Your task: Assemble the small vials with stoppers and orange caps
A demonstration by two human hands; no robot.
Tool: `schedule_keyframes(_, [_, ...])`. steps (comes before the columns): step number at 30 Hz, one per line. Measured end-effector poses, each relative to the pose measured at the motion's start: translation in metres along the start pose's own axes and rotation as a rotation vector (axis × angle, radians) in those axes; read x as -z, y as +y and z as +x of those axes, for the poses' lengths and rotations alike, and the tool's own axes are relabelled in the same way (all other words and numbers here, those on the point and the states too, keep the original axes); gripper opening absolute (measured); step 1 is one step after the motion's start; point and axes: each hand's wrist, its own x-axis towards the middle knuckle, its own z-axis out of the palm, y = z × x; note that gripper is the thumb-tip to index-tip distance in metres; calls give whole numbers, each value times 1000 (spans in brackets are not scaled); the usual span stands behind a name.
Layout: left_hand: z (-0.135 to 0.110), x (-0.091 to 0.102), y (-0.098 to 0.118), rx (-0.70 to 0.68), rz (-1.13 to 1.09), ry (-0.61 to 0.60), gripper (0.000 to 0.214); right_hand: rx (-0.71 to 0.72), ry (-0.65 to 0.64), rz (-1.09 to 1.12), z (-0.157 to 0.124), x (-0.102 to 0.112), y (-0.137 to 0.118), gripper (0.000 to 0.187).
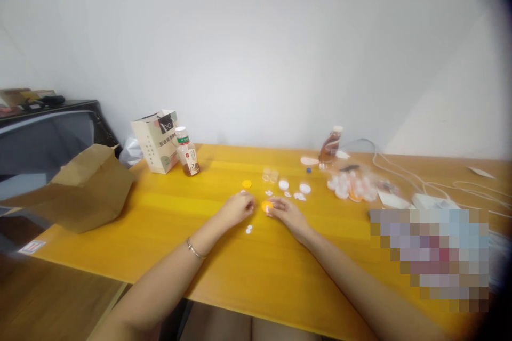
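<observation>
My right hand point(291, 217) grips a small orange round cap point(264, 205) between thumb and fingers, with something white at its edge. Just left of it, my left hand point(237, 208) has its fingers curled closed; whatever is in them, if anything, is hidden. Two small white discs point(248, 229) lie on the table below the hands. A flat yellow round cap point(247, 184) rests beyond my left hand. Past my right hand lie small white pieces point(299, 196), white round caps point(284, 185) and a few clear round containers point(270, 175).
A brown paper bag point(96, 186) lies at the left, near a printed carton bag point(156, 141) and a drink bottle point(187, 152). Another bottle point(330, 145), a pile of white and orange caps point(352, 185) and white cables point(416, 173) are at the right of the wooden table point(216, 256).
</observation>
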Motion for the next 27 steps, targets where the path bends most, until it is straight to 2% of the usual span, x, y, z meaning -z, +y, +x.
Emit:
schedule_keyframes(3, [0,0,2,1,70,-76,15,10,-1,-6,0,1,0,26])
schedule_keyframes(7, [1,0,3,5,68,-114,16,14,-3,-5,1,2,1,26])
schedule_keyframes(14, [-4,2,-1,-17,-2,-73,16,20,-10,16,3,3,4,28])
schedule_keyframes(23, [0,-3,0,-49,-24,-90,19,53,-13,-6,0,2,0,30])
schedule_keyframes(27, [1,0,4,22,-93,12,18,79,-10,-34,0,1,0,31])
